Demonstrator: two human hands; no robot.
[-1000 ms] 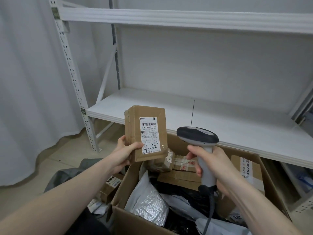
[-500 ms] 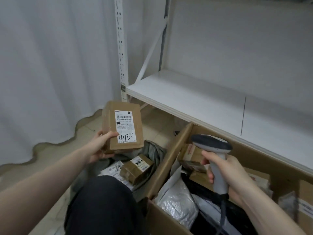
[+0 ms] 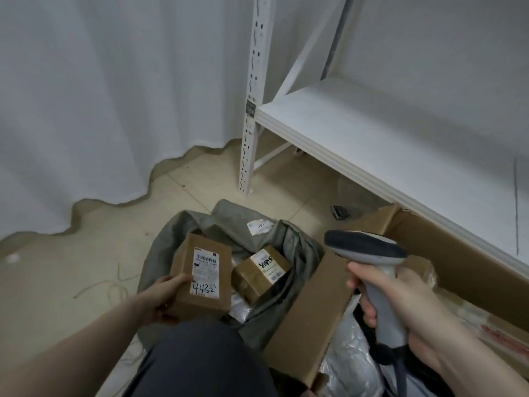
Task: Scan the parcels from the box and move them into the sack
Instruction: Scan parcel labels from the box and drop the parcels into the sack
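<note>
Where the dark trouser knee fills the lower edge of the view, the grey sack is seen just beyond it, and that sack serves as the landmark here. A brown parcel with a white label marked "4432" is gripped by the left hand, thumb laid on the label's near edge and fingers curled under the parcel's near end; the parcel is held over the sack's open mouth, at its left side. Inside the sack, to the right of the held parcel, a smaller brown parcel with a handwritten label is lying tilted, and pale plastic wrapping is glimpsed beneath it. A white tag is seen on the sack's far fold.

Touching the sack's right side, a large cardboard box is standing with its flaps raised; a silvery plastic mailer and, further right, taped brown parcels are lying in it, partly hidden. Above the box, right of the sack, a grey handheld scanner is held by its handle in the right hand, fingers wrapped round it, its dark head pointing toward the sack.

Beyond the sack, tiled floor is seen, then a white shelving rack to the far right and a white curtain to the far left.
</note>
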